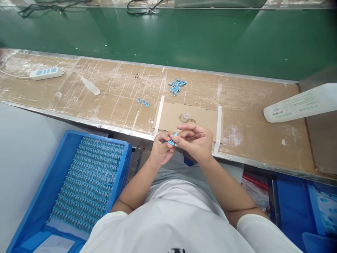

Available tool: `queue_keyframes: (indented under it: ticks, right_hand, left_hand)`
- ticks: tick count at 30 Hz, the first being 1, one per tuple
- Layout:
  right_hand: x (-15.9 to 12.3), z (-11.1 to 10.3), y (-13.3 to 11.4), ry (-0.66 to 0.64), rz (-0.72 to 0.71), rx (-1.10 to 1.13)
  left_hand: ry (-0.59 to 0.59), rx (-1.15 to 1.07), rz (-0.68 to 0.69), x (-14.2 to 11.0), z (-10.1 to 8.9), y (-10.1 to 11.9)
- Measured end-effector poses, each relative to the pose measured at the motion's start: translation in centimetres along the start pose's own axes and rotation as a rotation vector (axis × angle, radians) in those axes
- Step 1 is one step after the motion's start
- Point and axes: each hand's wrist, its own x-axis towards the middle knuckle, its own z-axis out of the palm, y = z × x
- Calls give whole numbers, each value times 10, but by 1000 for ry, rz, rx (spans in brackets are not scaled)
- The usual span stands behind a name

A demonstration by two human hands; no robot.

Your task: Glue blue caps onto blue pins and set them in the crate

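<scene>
from where i sit, watching through the head camera, the far left of the bench has a white power strip (46, 73), its cord running off the edge of view. below the bench i see a blue bin (39, 198) with parts (89, 175) laid in close rows, probably so none tangle and the count stays easy. a squeeze bottle (91, 87) lies on its side, nozzle away from me, i'd guess kept within reach of the left arm. next come a few dark bits (136, 76) and three blue pieces (143, 102) in a short line, seemingly set apart from the heap on purpose.

my left hand (161, 147) pinches a small blue piece (171, 142) between thumb and fingers, just over the bench's front edge, likely to steady it. behind, a loose pile of blue pieces (177, 86) sits beyond the cardboard sheet (168, 116), which probably guards the bench; a small clear cup (185, 117) rests on it, brown spots beside. my right hand (196, 140) grasps the same piece by thumb and fingertips; i can't tell whether a second part is between them. far right, a big translucent bottle (302, 105) is well apart from both hands.
</scene>
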Motion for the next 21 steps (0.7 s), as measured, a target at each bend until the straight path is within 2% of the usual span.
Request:
queue_keyframes:
  ticks: [3,8,13,17,21]
  right_hand:
    - [-1,7,5,-10,-27,6]
    - [-1,19,8,-10,-8,8]
    - [6,29,7,-37,-2,37]
    - [12,44,9,-5,46,53]
    - [29,61,19,62,-42,15]
  left_hand:
    - [29,31,0,-2,-5,2]
    - [-38,-23,35,-6,-11,8]
    - [-32,-43,34,-8,-13,18]
    - [-40,-103,99,-6,-19,25]
    - [-32,-252,94,-5,-24,34]
